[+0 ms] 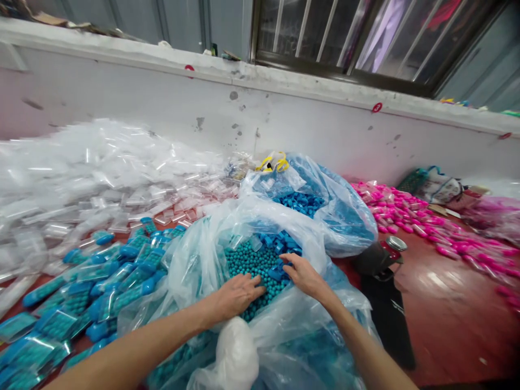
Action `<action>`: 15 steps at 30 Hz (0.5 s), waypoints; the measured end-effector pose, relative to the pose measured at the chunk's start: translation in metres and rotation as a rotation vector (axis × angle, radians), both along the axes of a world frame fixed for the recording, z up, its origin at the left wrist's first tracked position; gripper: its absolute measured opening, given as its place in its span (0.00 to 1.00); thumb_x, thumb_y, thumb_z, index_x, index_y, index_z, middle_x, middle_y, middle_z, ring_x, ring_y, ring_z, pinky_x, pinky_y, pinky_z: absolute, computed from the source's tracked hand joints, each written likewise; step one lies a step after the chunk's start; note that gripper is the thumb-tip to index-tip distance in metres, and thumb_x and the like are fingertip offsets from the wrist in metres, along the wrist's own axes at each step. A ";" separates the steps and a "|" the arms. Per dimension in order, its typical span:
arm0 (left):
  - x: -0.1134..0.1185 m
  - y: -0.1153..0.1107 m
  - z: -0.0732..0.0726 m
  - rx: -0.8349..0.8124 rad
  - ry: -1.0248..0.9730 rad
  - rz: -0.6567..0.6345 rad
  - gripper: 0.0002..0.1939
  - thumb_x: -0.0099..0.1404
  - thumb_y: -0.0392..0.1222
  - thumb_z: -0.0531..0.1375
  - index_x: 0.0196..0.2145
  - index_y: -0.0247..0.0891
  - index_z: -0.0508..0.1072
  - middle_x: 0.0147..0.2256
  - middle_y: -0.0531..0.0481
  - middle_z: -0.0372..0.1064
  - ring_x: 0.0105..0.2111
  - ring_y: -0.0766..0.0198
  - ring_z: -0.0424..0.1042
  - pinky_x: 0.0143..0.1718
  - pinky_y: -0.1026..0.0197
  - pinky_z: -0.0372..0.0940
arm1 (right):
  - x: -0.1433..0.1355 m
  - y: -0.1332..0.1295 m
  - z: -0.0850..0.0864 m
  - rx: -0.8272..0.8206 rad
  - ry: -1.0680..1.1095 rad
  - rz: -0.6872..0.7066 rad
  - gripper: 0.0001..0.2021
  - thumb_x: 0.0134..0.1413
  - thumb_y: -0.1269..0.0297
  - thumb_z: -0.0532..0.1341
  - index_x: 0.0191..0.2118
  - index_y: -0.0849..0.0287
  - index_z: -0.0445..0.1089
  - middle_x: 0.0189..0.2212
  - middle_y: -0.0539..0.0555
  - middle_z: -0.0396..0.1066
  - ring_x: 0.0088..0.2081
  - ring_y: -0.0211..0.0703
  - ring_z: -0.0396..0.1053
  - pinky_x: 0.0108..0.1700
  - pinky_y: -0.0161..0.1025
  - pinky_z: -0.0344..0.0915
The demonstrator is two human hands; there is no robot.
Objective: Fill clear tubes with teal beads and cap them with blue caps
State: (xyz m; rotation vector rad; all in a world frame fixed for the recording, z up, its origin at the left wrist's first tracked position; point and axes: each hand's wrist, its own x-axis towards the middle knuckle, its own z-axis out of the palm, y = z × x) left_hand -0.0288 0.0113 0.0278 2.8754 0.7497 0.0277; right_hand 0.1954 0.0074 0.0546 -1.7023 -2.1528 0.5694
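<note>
My left hand (pixel 239 295) rests palm down on a heap of teal beads (pixel 249 260) inside a clear plastic bag (pixel 195 254). Its fingers are stretched out over the beads, and its fingertips are partly hidden. To the right, my right hand (pixel 304 274) reaches over the bag's near edge, thumb and forefinger apart. Its fingertips are beside several small blue caps (pixel 278 271) lying on the beads; no item shows clearly between them. More blue caps (pixel 284 242) lie at the far side of this bag.
Behind stands a bluish bag (pixel 353 216) with more blue caps. Bead-filled clear containers (pixel 109 281) lie left, before a large pile of empty clear ones (pixel 101 168). Pink-ended containers (pixel 410 211) and a dark cup-like vessel (pixel 374 260) are right on the red floor (pixel 450 319).
</note>
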 end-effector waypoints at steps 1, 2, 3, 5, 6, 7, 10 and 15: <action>0.000 0.002 -0.003 -0.001 0.015 -0.002 0.21 0.60 0.29 0.47 0.51 0.40 0.60 0.44 0.43 0.63 0.40 0.58 0.65 0.41 0.58 0.61 | -0.003 -0.002 0.000 0.010 -0.046 0.020 0.16 0.53 0.71 0.52 0.49 0.62 0.63 0.43 0.58 0.68 0.45 0.43 0.65 0.47 0.37 0.60; 0.002 0.003 -0.005 -0.007 0.036 -0.007 0.22 0.59 0.28 0.47 0.51 0.39 0.59 0.43 0.42 0.63 0.39 0.58 0.66 0.39 0.59 0.62 | -0.008 -0.004 -0.001 0.022 -0.112 0.049 0.16 0.53 0.71 0.53 0.49 0.60 0.63 0.43 0.57 0.67 0.45 0.43 0.65 0.46 0.37 0.60; 0.004 0.004 -0.006 -0.012 0.057 -0.012 0.21 0.59 0.28 0.47 0.51 0.37 0.59 0.42 0.41 0.63 0.37 0.58 0.67 0.37 0.59 0.62 | -0.013 -0.006 -0.002 0.029 -0.195 0.078 0.15 0.52 0.71 0.53 0.48 0.59 0.64 0.43 0.57 0.66 0.44 0.44 0.66 0.44 0.37 0.61; 0.010 0.006 -0.008 -0.010 0.094 -0.017 0.18 0.59 0.29 0.46 0.47 0.35 0.61 0.40 0.41 0.65 0.35 0.58 0.68 0.34 0.60 0.63 | -0.023 -0.005 -0.006 0.020 -0.373 0.107 0.11 0.52 0.71 0.54 0.42 0.58 0.66 0.41 0.57 0.66 0.40 0.44 0.68 0.38 0.36 0.61; 0.012 0.007 -0.008 -0.004 0.100 -0.006 0.16 0.60 0.28 0.45 0.45 0.35 0.61 0.39 0.41 0.65 0.34 0.58 0.69 0.33 0.60 0.63 | -0.027 -0.004 -0.008 0.011 -0.443 0.100 0.09 0.52 0.71 0.54 0.39 0.59 0.67 0.39 0.57 0.67 0.37 0.44 0.68 0.35 0.35 0.61; 0.014 0.007 -0.007 -0.003 0.100 0.020 0.15 0.60 0.28 0.44 0.43 0.35 0.62 0.38 0.41 0.66 0.33 0.58 0.69 0.33 0.60 0.64 | -0.029 -0.002 -0.010 0.005 -0.484 0.082 0.07 0.53 0.71 0.53 0.36 0.59 0.67 0.37 0.57 0.67 0.36 0.43 0.69 0.34 0.35 0.60; 0.012 0.009 0.001 -0.065 0.107 0.127 0.12 0.62 0.31 0.44 0.41 0.34 0.61 0.31 0.43 0.68 0.31 0.58 0.70 0.32 0.59 0.64 | -0.026 0.005 -0.009 0.020 -0.407 0.030 0.08 0.55 0.69 0.51 0.34 0.60 0.67 0.34 0.56 0.68 0.36 0.42 0.68 0.35 0.35 0.59; 0.000 0.020 0.014 -0.197 0.130 0.221 0.09 0.58 0.33 0.48 0.34 0.33 0.66 0.27 0.40 0.69 0.30 0.54 0.71 0.33 0.55 0.64 | -0.015 0.002 0.000 0.060 -0.063 -0.012 0.10 0.54 0.65 0.51 0.39 0.58 0.66 0.34 0.53 0.70 0.36 0.40 0.67 0.37 0.34 0.59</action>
